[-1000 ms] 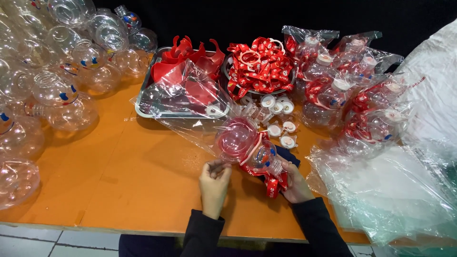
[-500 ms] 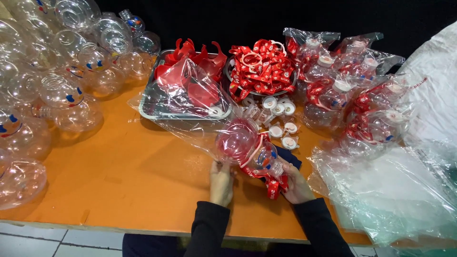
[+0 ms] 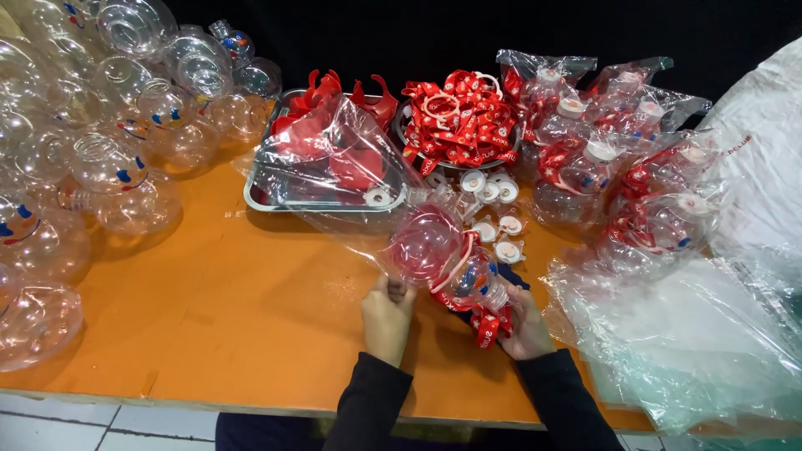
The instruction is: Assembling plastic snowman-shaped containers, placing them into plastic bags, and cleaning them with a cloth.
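Around your hands: a metal tray (image 3: 267, 199) w/ red pieces (image 3: 334, 125) sits beyond on the orange desk (image 3: 209, 292), a round bowl of red straps (image 3: 458, 117) just beside it. Loose white caps (image 3: 491, 209), approx. 7, lie between tray and you. Clear round bottles (image 3: 109, 163) pile far left, too many to count; bagged finished bottles (image 3: 635, 184) stack right, and loose clear plastic sheeting (image 3: 702, 342) crowds your right side. Your left hand (image 3: 386, 319) pinches the clear bag (image 3: 351, 179) at its edge; your right hand (image 3: 525, 321) grips the one clear bottle w/ red strap (image 3: 455, 267), near the desk's front edge. Its long axis runs diagonal, round body up-left, neck end down-right toward your right hand.
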